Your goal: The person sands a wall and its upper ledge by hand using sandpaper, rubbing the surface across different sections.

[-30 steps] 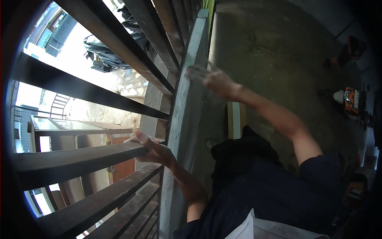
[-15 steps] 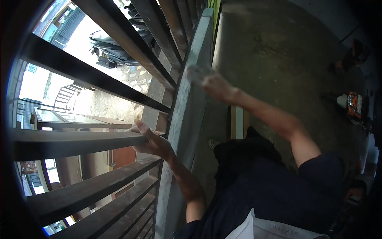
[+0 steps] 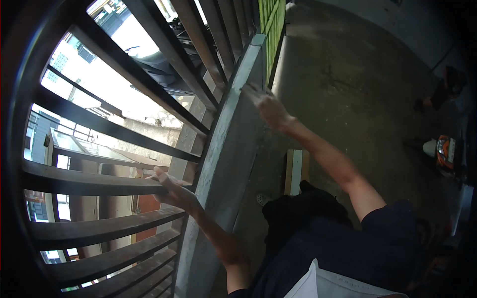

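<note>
My left hand [image 3: 175, 192] is wrapped around a dark brown fence bar [image 3: 94, 180], thumb pointing up, close to where the bar meets the low wall. My right hand [image 3: 271, 110] is at the pale, worn top of the low wall [image 3: 226, 116], its fingers bent over the edge. A greyish flat piece seems to be under those fingers, but blur hides what it is. The wall's top surface looks patchy, light blue-grey. Both arms reach out from a dark shirt [image 3: 338, 243].
More fence bars [image 3: 119, 134] rise along the wall. A green slatted gate [image 3: 271, 35] adjoins its far end. Beyond the bars stands a parked motorbike [image 3: 154, 69]. A long box-like piece [image 3: 296, 171] lies on the concrete floor [image 3: 343, 99]. An orange-and-white motorbike [image 3: 444, 151] is at right.
The view has shifted, showing more of the green gate. My right hand stays by the wall top and its blur is less. My left hand keeps its hold on the bar.
</note>
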A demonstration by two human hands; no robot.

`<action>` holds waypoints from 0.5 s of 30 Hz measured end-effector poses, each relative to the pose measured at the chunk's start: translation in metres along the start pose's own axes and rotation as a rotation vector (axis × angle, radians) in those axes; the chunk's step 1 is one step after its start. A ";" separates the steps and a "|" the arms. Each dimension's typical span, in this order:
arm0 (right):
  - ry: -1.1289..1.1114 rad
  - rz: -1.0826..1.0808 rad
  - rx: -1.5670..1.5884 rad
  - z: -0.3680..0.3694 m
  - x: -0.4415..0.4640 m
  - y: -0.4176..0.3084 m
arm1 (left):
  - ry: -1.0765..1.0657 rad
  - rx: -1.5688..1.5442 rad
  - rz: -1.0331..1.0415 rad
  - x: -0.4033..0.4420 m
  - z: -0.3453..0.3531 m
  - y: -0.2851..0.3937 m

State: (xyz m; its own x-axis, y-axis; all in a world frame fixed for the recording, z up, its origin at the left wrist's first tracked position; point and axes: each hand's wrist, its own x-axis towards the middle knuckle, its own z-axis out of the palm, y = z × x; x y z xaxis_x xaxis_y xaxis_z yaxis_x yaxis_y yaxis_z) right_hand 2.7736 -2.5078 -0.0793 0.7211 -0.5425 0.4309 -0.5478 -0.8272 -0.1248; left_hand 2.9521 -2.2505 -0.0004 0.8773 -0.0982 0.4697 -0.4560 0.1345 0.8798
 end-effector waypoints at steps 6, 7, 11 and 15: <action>-0.134 -0.131 -0.126 -0.015 0.056 0.079 | 0.139 0.017 -0.064 -0.002 0.009 0.002; -0.173 -0.247 -0.184 0.003 0.061 0.090 | 0.081 0.043 0.042 -0.003 0.008 0.001; 0.121 -0.430 0.030 0.023 0.066 0.122 | 0.087 0.082 0.061 -0.001 0.008 -0.003; -0.749 -0.004 0.130 -0.008 0.129 0.142 | 0.339 0.262 0.051 0.002 0.028 0.006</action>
State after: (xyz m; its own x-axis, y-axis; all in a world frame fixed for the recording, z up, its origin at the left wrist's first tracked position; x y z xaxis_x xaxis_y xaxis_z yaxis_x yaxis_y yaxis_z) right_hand 2.7857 -2.6946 -0.0343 0.8435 -0.4557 -0.2843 -0.5240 -0.8145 -0.2491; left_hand 2.9470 -2.2770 0.0077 0.8323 0.2375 0.5009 -0.4842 -0.1287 0.8655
